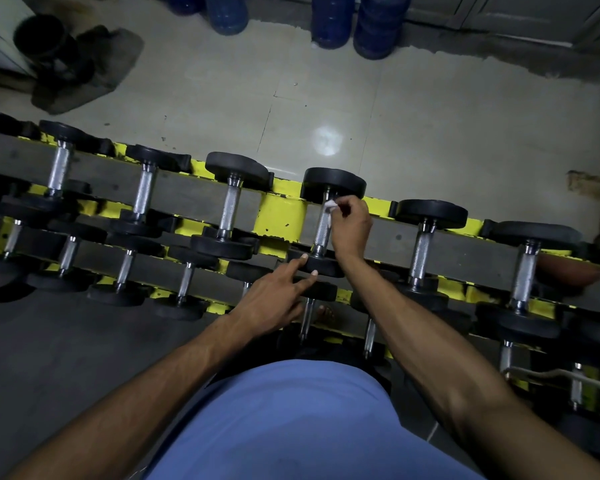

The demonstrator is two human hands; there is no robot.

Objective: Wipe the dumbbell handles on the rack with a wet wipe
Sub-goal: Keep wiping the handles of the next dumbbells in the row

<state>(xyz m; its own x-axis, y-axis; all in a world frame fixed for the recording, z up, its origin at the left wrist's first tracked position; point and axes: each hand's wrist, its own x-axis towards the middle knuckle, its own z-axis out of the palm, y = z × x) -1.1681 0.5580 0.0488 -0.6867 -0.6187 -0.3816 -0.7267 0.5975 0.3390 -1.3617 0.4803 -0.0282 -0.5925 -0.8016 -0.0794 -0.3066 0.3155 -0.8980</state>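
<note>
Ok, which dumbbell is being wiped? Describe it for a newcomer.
Start at the yellow rack and follow its top row. The dumbbell sits just right of the broad yellow brace. Only it has the right hand holding a white wipe against its handle.

Gym: tiered yellow rack [284, 216] of dumbbells [326, 220].

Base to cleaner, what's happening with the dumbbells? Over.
Right hand pinching wet wipe on dumbbell handle. Left hand touching its near head. Nothing in the way.

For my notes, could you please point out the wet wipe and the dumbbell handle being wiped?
wet wipe [330, 205]: head view, its white bunched top.
dumbbell handle [321, 234]: head view, bare knurled middle.
</note>
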